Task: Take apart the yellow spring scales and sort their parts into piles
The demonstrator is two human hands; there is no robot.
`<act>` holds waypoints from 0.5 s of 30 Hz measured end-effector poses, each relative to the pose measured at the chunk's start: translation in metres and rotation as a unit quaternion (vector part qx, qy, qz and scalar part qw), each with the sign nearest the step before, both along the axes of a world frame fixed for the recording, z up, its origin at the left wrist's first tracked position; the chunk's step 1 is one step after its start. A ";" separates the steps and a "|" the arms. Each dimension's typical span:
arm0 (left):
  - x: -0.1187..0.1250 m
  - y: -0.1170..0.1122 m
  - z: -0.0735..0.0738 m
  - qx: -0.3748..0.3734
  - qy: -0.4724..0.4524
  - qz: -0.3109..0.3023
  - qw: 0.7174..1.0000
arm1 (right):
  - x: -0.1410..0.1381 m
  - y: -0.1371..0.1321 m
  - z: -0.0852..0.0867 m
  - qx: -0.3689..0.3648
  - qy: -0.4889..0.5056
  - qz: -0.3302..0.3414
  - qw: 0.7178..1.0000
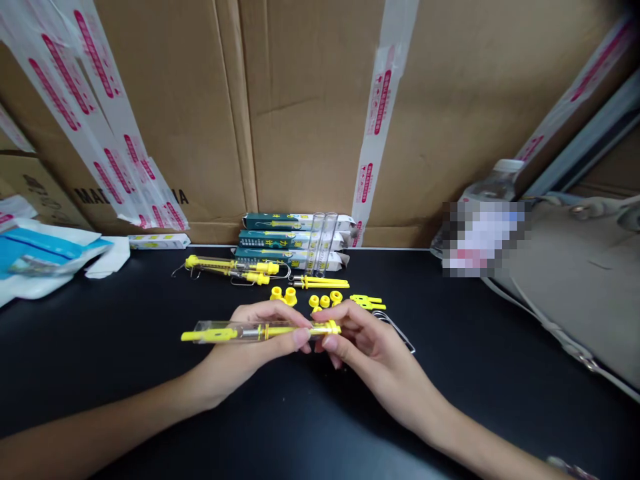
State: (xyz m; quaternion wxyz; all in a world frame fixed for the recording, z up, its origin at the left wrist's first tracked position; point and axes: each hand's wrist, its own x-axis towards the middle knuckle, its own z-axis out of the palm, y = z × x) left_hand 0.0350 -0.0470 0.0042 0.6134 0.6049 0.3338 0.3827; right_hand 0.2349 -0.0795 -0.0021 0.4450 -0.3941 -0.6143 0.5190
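A clear plastic tube (260, 331) with yellow fittings lies level across the person's two hands, a little above the black tabletop (125, 347). A long yellow rod sticks out of its far-left end, and a yellow collar sits at the right end. The left hand (253, 347) is closed around the middle of the tube, and the right hand (370, 353) pinches the collared end between fingers and thumb, so the two hands nearly meet.

Just beyond the hands lie loose yellow caps (324, 301) and a pair of yellow caps (283, 296). Yellow forked pieces (367, 302) sit past the right hand, with a bent wire hook (395, 331) beside its fingers. Farther out beyond the left hand lie two assembled tubular scales (230, 270) with wire hooks, and two empty clear tubes (316, 244) stand ahead of the hands against a stack of green-and-white boxes (293, 240), whose print is too small to read.

Well ahead, a cardboard carton (310, 113) shows "MAD" and "NA" in black between strips of pink-printed tape (380, 113). A plastic bottle (493, 177) stands far off to the right, its label pixelated.
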 end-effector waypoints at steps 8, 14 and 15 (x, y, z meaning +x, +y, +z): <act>-0.001 -0.003 -0.001 0.006 0.009 0.012 1.000 | -0.012 -0.011 -0.007 -0.030 0.038 -0.023 0.999; 0.003 -0.004 0.000 -0.015 -0.007 0.013 1.000 | -0.015 -0.015 -0.010 -0.030 0.016 -0.036 0.999; 0.004 -0.004 0.000 -0.021 -0.015 0.009 1.000 | -0.016 -0.016 -0.010 -0.033 0.014 -0.034 0.999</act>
